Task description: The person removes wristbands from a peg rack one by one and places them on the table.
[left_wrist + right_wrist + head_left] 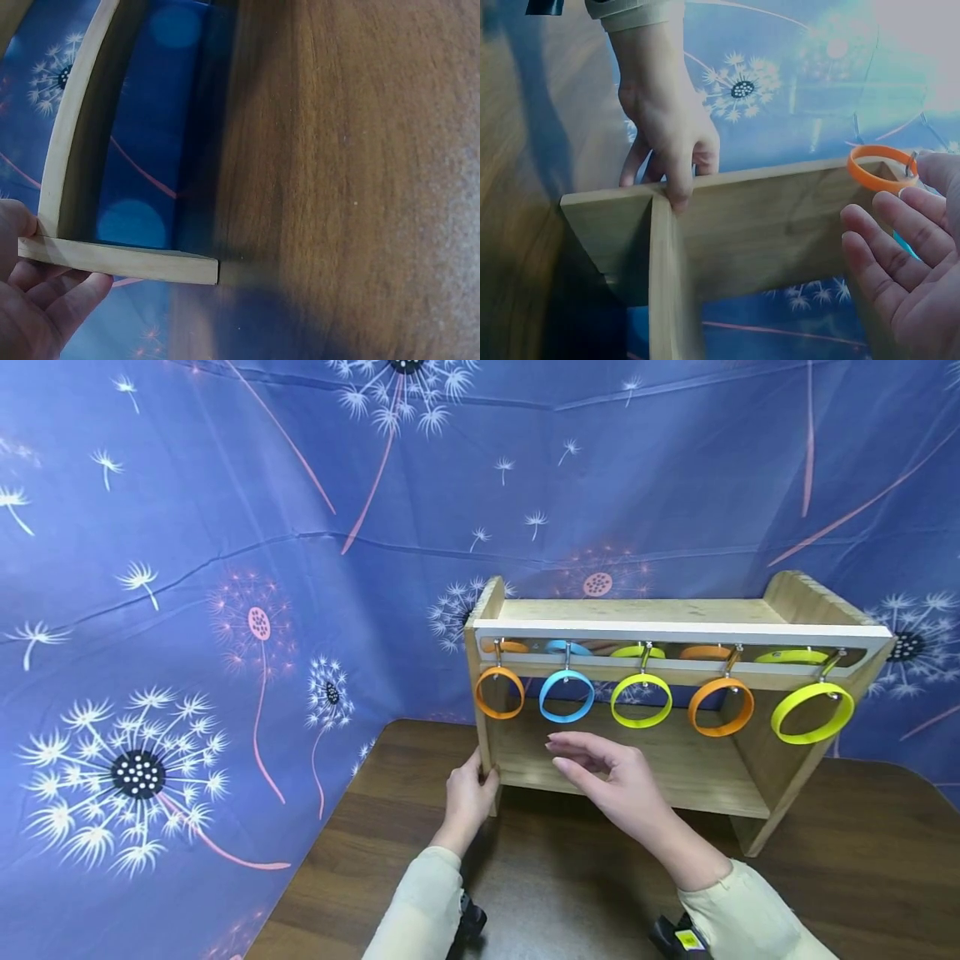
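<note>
A small wooden rack (697,777) stands on the table. My left hand (467,797) grips the lower front edge of its left side panel; in the left wrist view the fingers (82,296) lie around that board. Along the top front runs a metal strip (678,633) with several hooks. From them hang an orange ring (501,716), a blue ring (566,718), a yellow-green ring (641,724), a second orange ring (722,732) and a yellow ring (806,739). Just below the blue and yellow-green rings, my right hand (618,781) hovers with fingers loosely bent, holding nothing.
The brown wooden table (375,827) extends on both sides of the rack. Behind and to the left hangs a blue cloth (315,460) with a dandelion pattern. Dark wrist devices show under both sleeves.
</note>
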{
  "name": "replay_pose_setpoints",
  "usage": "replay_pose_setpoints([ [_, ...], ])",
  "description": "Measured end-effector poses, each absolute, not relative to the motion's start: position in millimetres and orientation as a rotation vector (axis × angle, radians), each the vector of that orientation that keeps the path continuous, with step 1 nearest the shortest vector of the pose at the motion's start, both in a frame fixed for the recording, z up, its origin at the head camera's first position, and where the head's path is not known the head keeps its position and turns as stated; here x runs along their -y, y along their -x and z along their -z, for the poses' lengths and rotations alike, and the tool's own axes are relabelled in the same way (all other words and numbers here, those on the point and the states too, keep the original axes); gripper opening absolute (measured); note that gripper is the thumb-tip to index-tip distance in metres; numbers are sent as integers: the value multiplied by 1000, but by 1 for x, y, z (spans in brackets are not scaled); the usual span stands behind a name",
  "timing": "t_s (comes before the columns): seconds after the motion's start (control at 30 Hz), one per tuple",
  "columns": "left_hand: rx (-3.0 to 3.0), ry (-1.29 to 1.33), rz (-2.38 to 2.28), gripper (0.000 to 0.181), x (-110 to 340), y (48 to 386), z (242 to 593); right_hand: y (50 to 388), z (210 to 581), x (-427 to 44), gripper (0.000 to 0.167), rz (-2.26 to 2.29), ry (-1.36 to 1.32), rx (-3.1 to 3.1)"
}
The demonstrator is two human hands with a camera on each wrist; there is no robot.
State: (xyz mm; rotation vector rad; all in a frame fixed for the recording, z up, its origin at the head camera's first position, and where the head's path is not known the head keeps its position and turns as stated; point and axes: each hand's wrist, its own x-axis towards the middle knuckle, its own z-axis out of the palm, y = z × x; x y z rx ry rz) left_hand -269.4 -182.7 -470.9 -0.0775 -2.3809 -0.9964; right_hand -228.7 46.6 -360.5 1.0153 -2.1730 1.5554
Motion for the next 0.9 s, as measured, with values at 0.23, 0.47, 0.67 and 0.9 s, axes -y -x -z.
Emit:
replay_pose_setpoints([
  [0.23, 2388, 74, 1023, 13, 183, 270, 471, 232, 357, -36, 30, -1577, -1022, 2192],
  [0.47, 2377, 71, 986, 12, 184, 272, 472, 236, 355, -26, 30, -1580, -1036, 2181],
  [0.67, 2372, 72, 988, 12, 184, 272, 470, 240, 352, -21, 32, -1579, -1011, 2161],
  [0.9, 2381, 69, 974, 11, 182, 270, 471, 241, 350, -17, 34, -1596, -964, 2151],
])
